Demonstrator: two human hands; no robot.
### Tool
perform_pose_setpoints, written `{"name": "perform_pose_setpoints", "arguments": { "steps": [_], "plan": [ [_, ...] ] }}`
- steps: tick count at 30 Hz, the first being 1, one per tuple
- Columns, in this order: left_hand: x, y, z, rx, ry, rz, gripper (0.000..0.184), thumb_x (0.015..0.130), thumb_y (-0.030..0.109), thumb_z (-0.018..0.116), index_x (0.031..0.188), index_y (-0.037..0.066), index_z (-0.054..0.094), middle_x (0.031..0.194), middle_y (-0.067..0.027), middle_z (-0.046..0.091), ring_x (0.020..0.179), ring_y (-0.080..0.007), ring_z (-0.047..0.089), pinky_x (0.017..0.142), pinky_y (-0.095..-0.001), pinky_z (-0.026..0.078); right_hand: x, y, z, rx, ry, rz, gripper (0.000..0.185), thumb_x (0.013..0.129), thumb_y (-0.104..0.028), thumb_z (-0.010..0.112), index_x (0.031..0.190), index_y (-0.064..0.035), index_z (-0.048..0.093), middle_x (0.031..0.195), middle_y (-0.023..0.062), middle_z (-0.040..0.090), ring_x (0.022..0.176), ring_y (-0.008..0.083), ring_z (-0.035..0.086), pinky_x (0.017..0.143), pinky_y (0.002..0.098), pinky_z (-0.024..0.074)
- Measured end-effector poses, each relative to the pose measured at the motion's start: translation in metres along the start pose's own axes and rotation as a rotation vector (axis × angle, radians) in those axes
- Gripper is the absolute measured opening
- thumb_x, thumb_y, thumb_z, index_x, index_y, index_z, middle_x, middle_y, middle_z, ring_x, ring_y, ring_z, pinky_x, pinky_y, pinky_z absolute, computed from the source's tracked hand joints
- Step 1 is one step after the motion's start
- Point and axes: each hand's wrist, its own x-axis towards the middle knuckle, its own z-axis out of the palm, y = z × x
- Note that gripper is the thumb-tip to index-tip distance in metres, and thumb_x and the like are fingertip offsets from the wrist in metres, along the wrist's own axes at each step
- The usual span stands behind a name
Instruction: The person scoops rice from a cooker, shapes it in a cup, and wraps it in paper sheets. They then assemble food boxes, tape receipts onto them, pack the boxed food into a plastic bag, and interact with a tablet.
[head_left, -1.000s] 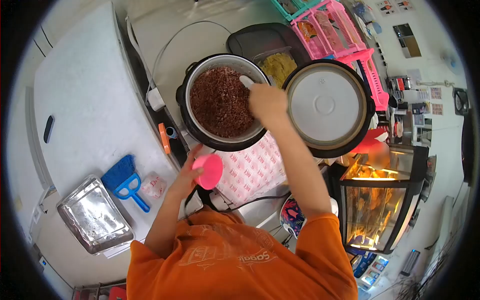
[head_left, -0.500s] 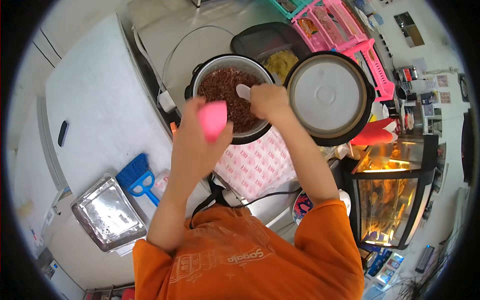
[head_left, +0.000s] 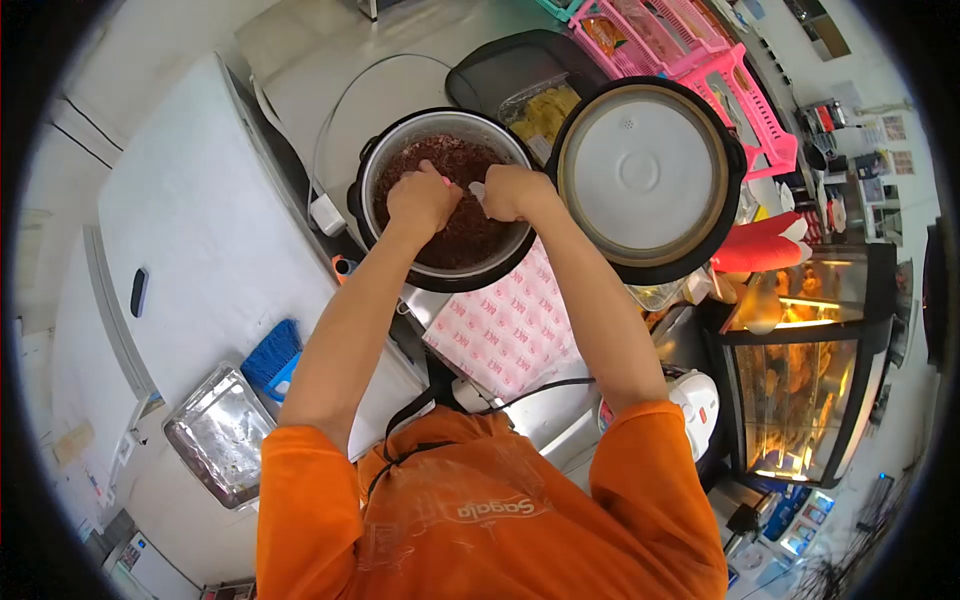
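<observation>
wears an orange shirt [head_left: 480, 550] at the near edge, facing a pale desk [head_left: 300, 65]. has, nearest on it, pink-printed paper [head_left: 515, 325], lying flat against the near side of a dark-rimmed pot [head_left: 362, 205]. holds in that pot a bed of red-brown grains [head_left: 460, 240]. shows a round lid [head_left: 640, 170] just beside it to the right, with a tub of yellow food [head_left: 548, 112] behind, between pot and dark case [head_left: 520, 65]. to the left, has a broad white top [head_left: 190, 230] carrying a blue brush [head_left: 272, 355], with a metal tray [head_left: 225, 430] near the brush. to the right, offers a lit glass cabinet [head_left: 800, 400] and, farther, pink baskets [head_left: 735, 110] along the back.

reaches both forearms forward, converging over the pot. dips the left hand [head_left: 422, 205] into it, knuckles up, fingers curled on a pink cup [head_left: 446, 181], mostly hidden. bends the right hand [head_left: 515, 193] in from the right, fingers closed round a white scoop [head_left: 478, 190] above the grains.
</observation>
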Motion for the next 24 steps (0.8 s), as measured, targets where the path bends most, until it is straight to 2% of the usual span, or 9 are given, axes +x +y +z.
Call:
{"name": "perform_pose_setpoints", "arguments": {
  "steps": [3,6,9,13,14,17,20,23,24],
  "plan": [
    [-0.002,0.003,0.001,-0.068,-0.026,-0.048,0.061,0.088,0.044,0.058,0.116,-0.01,0.049,0.105,-0.0291,0.065,0.101,-0.0401,0.066,0.087,-0.0446,0.053,0.013,-0.006,-0.003,0.05,-0.138,-0.06,0.024,0.073,-0.011,0.058,0.085,0.0047,0.072,0.086,0.0263,0.069,0.087,0.0356,0.07,0.076,0.0427,0.055],
    [-0.008,0.006,0.002,-0.148,-0.024,-0.073,0.062,0.091,0.044,0.054,0.115,-0.013,0.047,0.104,-0.0309,0.065,0.1,-0.0414,0.066,0.087,-0.0463,0.053,0.006,-0.009,0.004,0.199,-0.026,-0.131,0.021,0.071,-0.009,0.057,0.074,0.0078,0.07,0.076,0.0288,0.067,0.079,0.0377,0.07,0.072,0.0432,0.0547],
    [-0.006,0.007,0.011,-0.218,0.001,-0.106,0.064,0.088,0.044,0.056,0.112,-0.015,0.049,0.099,-0.0309,0.066,0.1,-0.0418,0.066,0.088,-0.0452,0.053,-0.005,-0.009,0.006,0.333,-0.025,-0.058,0.022,0.071,-0.01,0.057,0.074,0.0073,0.069,0.079,0.0278,0.068,0.081,0.0374,0.07,0.074,0.0429,0.0548],
    [0.003,0.002,0.031,-0.124,-0.012,0.038,0.062,0.09,0.043,0.051,0.11,-0.016,0.051,0.099,-0.0323,0.066,0.097,-0.0425,0.067,0.086,-0.0459,0.054,0.011,0.0,0.049,0.181,0.236,-0.252,0.027,0.076,-0.014,0.059,0.094,0.0022,0.071,0.099,0.0244,0.069,0.094,0.0376,0.068,0.082,0.0445,0.0544],
    [0.004,0.0,0.034,-0.076,-0.023,0.093,0.062,0.091,0.042,0.049,0.11,-0.017,0.051,0.099,-0.0331,0.065,0.096,-0.0428,0.067,0.085,-0.046,0.054,-0.001,-0.005,0.049,0.225,0.28,-0.203,0.029,0.078,-0.017,0.06,0.099,0.0003,0.068,0.104,0.0226,0.069,0.098,0.0376,0.067,0.083,0.0461,0.0544],
    [0.01,-0.011,0.035,-0.143,-0.057,0.089,0.058,0.093,0.043,0.045,0.112,-0.012,0.053,0.107,-0.0339,0.062,0.096,-0.0424,0.067,0.079,-0.0456,0.057,-0.035,-0.012,0.048,0.223,0.308,-0.161,0.028,0.079,-0.015,0.056,0.1,0.0018,0.064,0.088,0.0248,0.069,0.078,0.0406,0.068,0.071,0.0486,0.055],
    [-0.022,0.009,-0.023,-0.881,-0.139,-0.32,0.055,0.095,0.045,0.042,0.117,-0.004,0.054,0.115,-0.0291,0.06,0.096,-0.0385,0.067,0.069,-0.0437,0.06,-0.071,-0.03,0.064,0.113,0.563,-0.061,0.021,0.084,-0.019,0.057,0.098,-0.0046,0.064,0.079,0.0205,0.068,0.072,0.0385,0.068,0.065,0.0491,0.0543],
    [-0.047,-0.004,-0.05,-1.411,-0.199,-0.294,0.055,0.095,0.05,0.042,0.12,0.003,0.055,0.117,-0.0208,0.061,0.095,-0.0331,0.068,0.063,-0.042,0.062,-0.111,-0.025,0.047,0.093,0.676,-0.003,0.016,0.09,-0.018,0.053,0.098,-0.0068,0.063,0.075,0.0157,0.069,0.065,0.0325,0.07,0.059,0.0424,0.0545],
    [-0.054,-0.01,-0.054,-1.52,-0.225,-0.267,0.056,0.095,0.052,0.041,0.122,0.005,0.054,0.116,-0.0194,0.062,0.094,-0.0318,0.068,0.062,-0.0416,0.062,-0.124,-0.018,0.033,0.113,0.696,0.016,0.016,0.091,-0.02,0.053,0.099,-0.0085,0.061,0.075,0.0156,0.069,0.066,0.0334,0.069,0.059,0.0441,0.0541]
  ]
}}
